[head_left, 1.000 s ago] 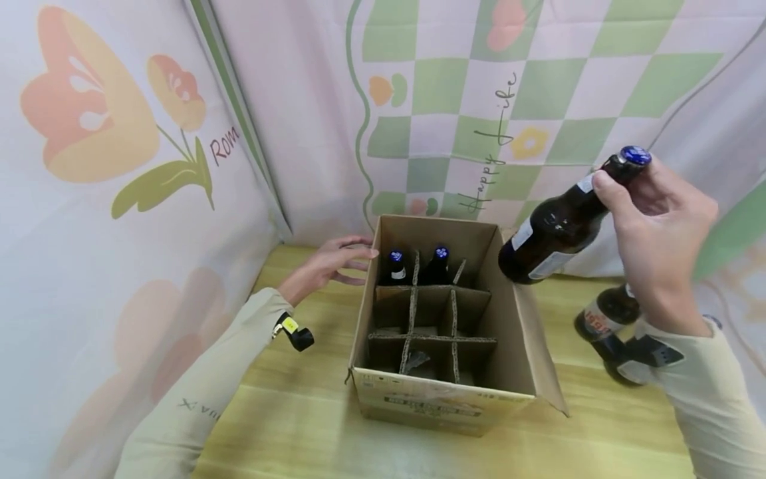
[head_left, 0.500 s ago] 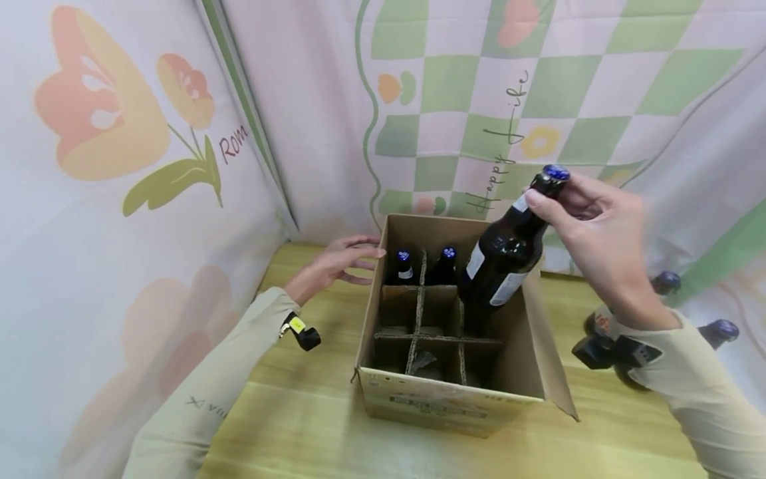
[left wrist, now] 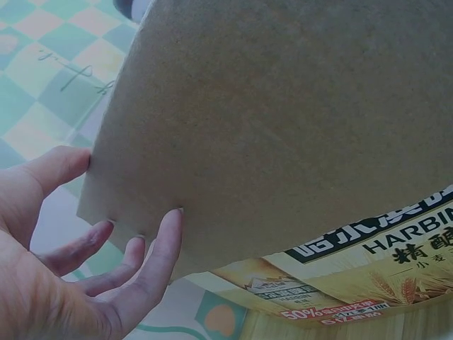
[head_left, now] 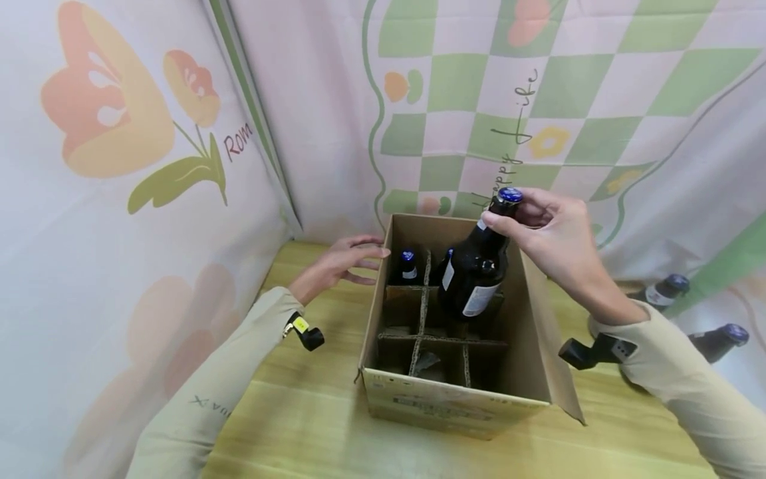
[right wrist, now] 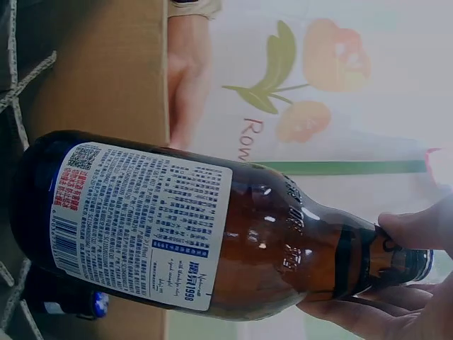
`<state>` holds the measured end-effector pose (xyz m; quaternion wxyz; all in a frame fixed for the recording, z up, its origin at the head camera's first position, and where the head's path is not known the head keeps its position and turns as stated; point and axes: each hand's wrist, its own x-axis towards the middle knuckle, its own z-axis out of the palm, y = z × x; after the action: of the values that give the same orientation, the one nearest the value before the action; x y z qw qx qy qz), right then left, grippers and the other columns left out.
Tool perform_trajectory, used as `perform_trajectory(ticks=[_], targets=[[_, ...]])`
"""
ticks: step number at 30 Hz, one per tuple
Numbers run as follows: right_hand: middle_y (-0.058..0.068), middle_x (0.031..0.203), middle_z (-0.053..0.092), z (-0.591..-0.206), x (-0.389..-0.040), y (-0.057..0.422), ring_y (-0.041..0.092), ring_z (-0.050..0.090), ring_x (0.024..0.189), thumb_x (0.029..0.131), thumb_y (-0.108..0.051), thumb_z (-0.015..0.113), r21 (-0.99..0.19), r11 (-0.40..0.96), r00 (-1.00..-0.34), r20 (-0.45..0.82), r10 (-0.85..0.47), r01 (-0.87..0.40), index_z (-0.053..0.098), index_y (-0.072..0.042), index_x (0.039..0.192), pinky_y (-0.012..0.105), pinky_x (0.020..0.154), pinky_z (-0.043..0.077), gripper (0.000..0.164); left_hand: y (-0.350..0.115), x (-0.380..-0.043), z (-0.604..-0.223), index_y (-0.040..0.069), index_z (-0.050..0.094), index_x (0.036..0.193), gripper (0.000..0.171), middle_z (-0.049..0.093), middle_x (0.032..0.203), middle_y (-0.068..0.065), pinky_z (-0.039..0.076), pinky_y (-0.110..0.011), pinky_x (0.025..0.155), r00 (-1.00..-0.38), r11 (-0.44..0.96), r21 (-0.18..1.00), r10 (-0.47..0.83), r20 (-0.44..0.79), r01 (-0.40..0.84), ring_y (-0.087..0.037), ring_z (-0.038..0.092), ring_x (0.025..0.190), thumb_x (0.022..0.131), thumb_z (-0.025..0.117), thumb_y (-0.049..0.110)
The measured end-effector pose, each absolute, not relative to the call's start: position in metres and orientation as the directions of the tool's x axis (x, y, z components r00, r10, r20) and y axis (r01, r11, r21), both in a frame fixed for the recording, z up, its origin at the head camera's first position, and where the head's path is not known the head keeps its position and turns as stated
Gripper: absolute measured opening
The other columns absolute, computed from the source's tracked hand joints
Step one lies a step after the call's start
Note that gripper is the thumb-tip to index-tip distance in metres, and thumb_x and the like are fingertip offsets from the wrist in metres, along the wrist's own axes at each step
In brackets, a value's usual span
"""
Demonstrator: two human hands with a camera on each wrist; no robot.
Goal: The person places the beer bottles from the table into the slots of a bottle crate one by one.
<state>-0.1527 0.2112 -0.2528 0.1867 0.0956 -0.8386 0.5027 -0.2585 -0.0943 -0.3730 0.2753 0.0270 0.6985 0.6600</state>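
My right hand [head_left: 559, 246] grips a dark brown beer bottle [head_left: 479, 283] with a blue cap by its neck. The bottle leans slightly, its lower part inside the cardboard box [head_left: 443, 407] over the middle of the divided cells. In the right wrist view a white printed label [right wrist: 145, 223] covers much of the bottle. My left hand [head_left: 350, 259] rests at the box's left side, fingers spread and touching a cardboard flap [left wrist: 262, 134] in the left wrist view. One bottle [head_left: 409, 267] stands in the back left cell; another behind the held bottle is mostly hidden.
Right of the box are more capped bottles, one farther back [head_left: 661, 291] and one nearer [head_left: 718, 340], partly covered by the right sleeve [head_left: 688, 379]. A side flap [head_left: 556, 352] sticks out to the right. Patterned curtains [head_left: 323, 100] hang close behind and at left.
My right hand has carried the bottle left and down, from beyond the box's right edge into its opening, and the bottle has become more upright. My left hand stays at the box's side.
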Motion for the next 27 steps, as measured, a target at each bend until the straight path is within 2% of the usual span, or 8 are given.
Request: perform_trajectory(ticks=[4, 7, 11, 15, 19, 27], targets=[[-0.025, 0.086, 0.076, -0.258, -0.154, 0.21, -0.007, 0.072, 0.083, 0.089, -0.023, 0.086, -0.793, 0.526, -0.931, 0.366, 0.005, -0.309, 0.073, -0.003, 0.124, 0.007, 0.071, 0.057, 0.042, -0.092, -0.258, -0.374, 0.014, 0.05, 0.153, 0.064, 0.062, 0.145, -0.015, 0.067, -0.046, 0.089, -0.842, 0.125, 0.938, 0.414, -0.346, -0.324, -0.038, 0.059, 0.132, 0.096, 0.077, 0.024], [-0.02, 0.09, 0.077, -0.26, -0.155, 0.208, -0.009, 0.071, 0.084, 0.089, -0.026, 0.086, -0.782, 0.553, -0.94, 0.342, -0.004, -0.287, 0.07, -0.002, 0.13, 0.006, 0.072, 0.057, 0.049, -0.09, -0.258, -0.376, 0.014, 0.051, 0.152, 0.063, 0.061, 0.145, -0.016, 0.067, -0.046, 0.089, -0.837, 0.122, 0.938, 0.424, -0.346, -0.326, -0.038, 0.059, 0.132, 0.096, 0.078, 0.023], [0.002, 0.099, 0.08, -0.259, -0.156, 0.201, -0.01, 0.07, 0.084, 0.09, -0.027, 0.085, -0.768, 0.574, -0.946, 0.321, -0.037, -0.283, 0.069, 0.0, 0.131, 0.007, 0.07, 0.057, 0.052, -0.089, -0.258, -0.376, 0.014, 0.052, 0.151, 0.063, 0.061, 0.146, -0.015, 0.067, -0.046, 0.09, -0.836, 0.119, 0.939, 0.429, -0.342, -0.324, -0.038, 0.059, 0.133, 0.096, 0.078, 0.023], [0.018, 0.106, 0.079, -0.261, -0.159, 0.188, -0.007, 0.07, 0.081, 0.091, -0.024, 0.083, -0.763, 0.57, -0.947, 0.304, -0.102, -0.305, 0.071, 0.001, 0.122, 0.011, 0.065, 0.059, 0.042, -0.088, -0.258, -0.376, 0.014, 0.052, 0.151, 0.062, 0.06, 0.147, -0.015, 0.066, -0.047, 0.091, -0.84, 0.116, 0.942, 0.428, -0.334, -0.316, -0.039, 0.059, 0.132, 0.096, 0.078, 0.024], [0.02, 0.104, 0.079, -0.264, -0.161, 0.175, -0.003, 0.072, 0.08, 0.092, -0.019, 0.082, -0.774, 0.533, -0.938, 0.312, -0.15, -0.342, 0.071, 0.003, 0.117, 0.013, 0.062, 0.058, 0.035, -0.091, -0.257, -0.377, 0.014, 0.052, 0.152, 0.062, 0.06, 0.147, -0.014, 0.066, -0.047, 0.091, -0.839, 0.109, 0.938, 0.422, -0.343, -0.328, -0.038, 0.059, 0.133, 0.096, 0.077, 0.023], [0.018, 0.11, 0.079, -0.262, -0.166, 0.154, 0.003, 0.074, 0.091, 0.093, -0.021, 0.081, -0.824, 0.471, -0.949, 0.252, -0.19, -0.313, 0.07, 0.0, 0.122, 0.015, 0.075, 0.062, 0.037, -0.093, -0.257, -0.377, 0.015, 0.054, 0.15, 0.061, 0.062, 0.147, -0.013, 0.066, -0.048, 0.092, -0.843, 0.106, 0.933, 0.404, -0.356, -0.343, -0.036, 0.059, 0.132, 0.096, 0.078, 0.024]])
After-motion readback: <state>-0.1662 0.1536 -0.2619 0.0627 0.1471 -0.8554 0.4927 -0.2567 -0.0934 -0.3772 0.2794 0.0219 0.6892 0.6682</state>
